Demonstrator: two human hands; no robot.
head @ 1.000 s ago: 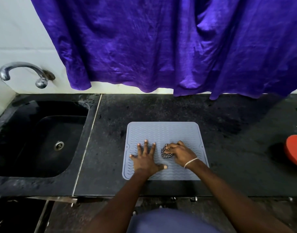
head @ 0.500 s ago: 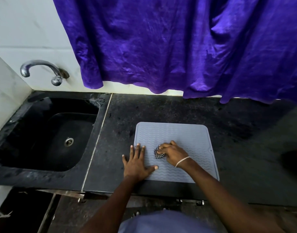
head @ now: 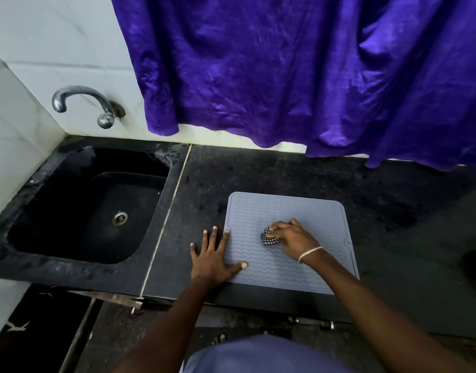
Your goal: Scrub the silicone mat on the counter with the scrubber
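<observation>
From the head view, a grey-blue silicone mat (head: 298, 208) with a wavy ribbed surface lies flat on the dark stone counter (head: 285, 170), close to the counter's front edge and to the right of the pale seam that divides the counter from the sink side. The right hand (head: 293, 238) rests on the middle of the mat with its fingers curled round a small black-and-white checked scrubber (head: 269, 239), which is pressed against the mat's surface and pokes out to the left of the knuckles; a thin light bracelet (head: 309, 253) circles that wrist. The left hand (head: 212, 259) lies flat with straight, spread fingers, holding nothing: most of the palm and the outer fingers sit on the bare counter just beside the mat's left edge, the index fingertip reaches that edge, and the thumb stretches across onto the mat near its front left corner. To the left, a black sink (head: 56, 238) is set into the counter, with a round metal drain (head: 120, 218) in its bottom and a curved metal tap (head: 83, 100) fixed to the pale tiled wall (head: 70, 36) above it. A crumpled purple curtain (head: 285, 76) hangs over the back of the counter, its hem just above the stone. Blue clothing (head: 258, 356) shows at the lower edge
</observation>
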